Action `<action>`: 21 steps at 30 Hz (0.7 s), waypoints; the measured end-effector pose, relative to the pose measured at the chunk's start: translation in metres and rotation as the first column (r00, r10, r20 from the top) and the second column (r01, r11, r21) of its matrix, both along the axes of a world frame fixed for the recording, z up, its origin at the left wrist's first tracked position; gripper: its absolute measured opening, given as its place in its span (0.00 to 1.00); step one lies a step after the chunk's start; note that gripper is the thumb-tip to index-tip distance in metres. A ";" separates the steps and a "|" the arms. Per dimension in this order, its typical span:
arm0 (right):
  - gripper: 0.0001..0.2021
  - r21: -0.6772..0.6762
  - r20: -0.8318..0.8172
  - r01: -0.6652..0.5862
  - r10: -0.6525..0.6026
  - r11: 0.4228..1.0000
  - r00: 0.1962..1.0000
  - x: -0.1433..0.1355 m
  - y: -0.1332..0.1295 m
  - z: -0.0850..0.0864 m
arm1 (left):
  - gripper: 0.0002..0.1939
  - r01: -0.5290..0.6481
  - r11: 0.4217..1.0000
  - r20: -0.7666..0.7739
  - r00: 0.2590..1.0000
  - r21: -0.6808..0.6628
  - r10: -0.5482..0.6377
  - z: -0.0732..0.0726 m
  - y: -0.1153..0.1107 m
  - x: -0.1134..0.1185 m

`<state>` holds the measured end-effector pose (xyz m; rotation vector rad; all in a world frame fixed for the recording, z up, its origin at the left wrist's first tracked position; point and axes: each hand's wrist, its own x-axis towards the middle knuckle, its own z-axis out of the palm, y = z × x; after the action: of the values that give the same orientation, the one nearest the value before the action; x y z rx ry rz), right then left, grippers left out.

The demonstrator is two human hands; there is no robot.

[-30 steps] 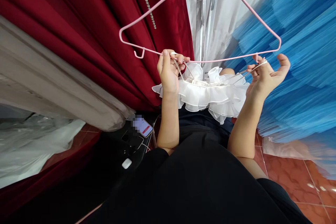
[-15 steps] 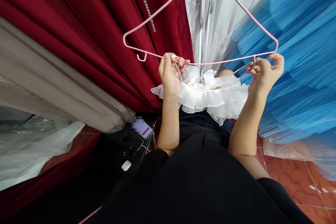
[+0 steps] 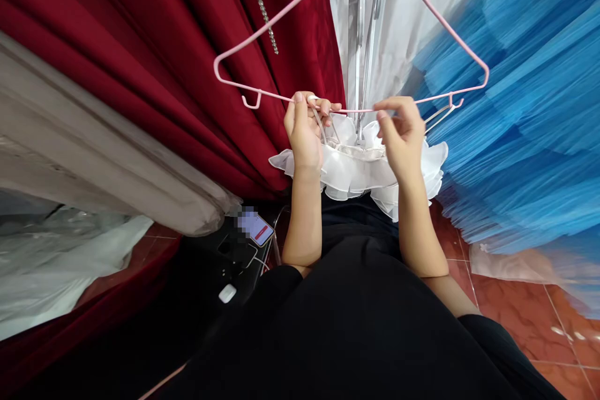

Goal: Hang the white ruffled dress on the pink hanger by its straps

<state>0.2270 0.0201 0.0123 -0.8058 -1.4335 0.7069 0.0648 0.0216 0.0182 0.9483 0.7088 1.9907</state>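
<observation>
A pink hanger hangs in front of me, its lower bar level with my hands. My left hand is closed round the left part of that bar, with a thin pale strap caught in its fingers. The strap runs down to a white ruffled garment. Another strap goes up over the hook at the hanger's right. My right hand is at the middle of the bar, thumb and forefinger apart. Its other fingers are curled and partly hidden. Nothing shows at the hanger's left hook.
Dark red cloth hangs at the left and blue tulle at the right. Behind the hanger stand metal poles. A lit phone and a white case lie on a black surface at lower left.
My right hand has let go at the hanger's right hook and moved left to the middle of the bar. The right strap now rests on that hook. My left hand keeps its grip.
</observation>
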 end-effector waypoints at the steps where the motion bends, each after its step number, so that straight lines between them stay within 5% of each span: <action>1: 0.04 0.046 0.046 0.012 -0.015 0.999 0.999 -0.005 -0.002 0.000 | 0.18 0.002 1.000 -0.004 1.000 0.000 -0.002 0.000 -0.001 0.000; 4: 0.04 0.134 0.108 0.079 -0.094 0.988 0.990 -0.008 -0.001 0.000 | 0.17 0.056 0.998 -0.004 0.998 0.003 -0.056 0.000 -0.003 -0.001; 10: 0.03 0.095 0.098 0.083 -0.092 0.992 0.991 -0.003 0.005 0.008 | 0.09 0.135 0.991 0.030 0.990 0.000 -0.135 -0.004 -0.003 -0.014; 15: 0.02 0.072 0.102 0.058 -0.065 0.996 0.993 -0.003 0.008 0.009 | 0.06 -0.098 0.995 0.043 0.994 -0.001 0.098 -0.013 -0.008 -0.050; 21: 0.03 0.100 0.174 0.041 -0.058 0.994 0.983 0.005 0.007 0.010 | 0.09 -0.264 0.958 0.069 0.964 0.113 0.258 -0.006 -0.021 -0.070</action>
<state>0.2316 0.0266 0.0224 -0.8431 -1.5887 0.5343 -0.0053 0.0003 0.0119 0.9052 0.7195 2.3054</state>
